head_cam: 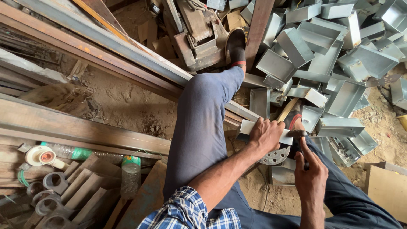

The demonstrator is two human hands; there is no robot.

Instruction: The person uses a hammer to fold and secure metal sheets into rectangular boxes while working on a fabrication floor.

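My left hand (266, 135) presses down on a folded grey sheet-metal piece (246, 127) that lies across a perforated round metal block (275, 156) between my legs. My right hand (310, 174) grips the handle of a hammer, whose dark head (296, 133) rests at the right end of the metal piece. My left leg (203, 123) in blue trousers stretches forward, its dark shoe (235, 46) against scrap metal.
A large heap of folded sheet-metal boxes (326, 55) fills the upper right. Long rusty steel beams (97, 38) run diagonally on the left. Plastic bottles (130, 174), pipe sections (51, 182) and wood strips lie lower left. Sandy ground (127, 106) shows between.
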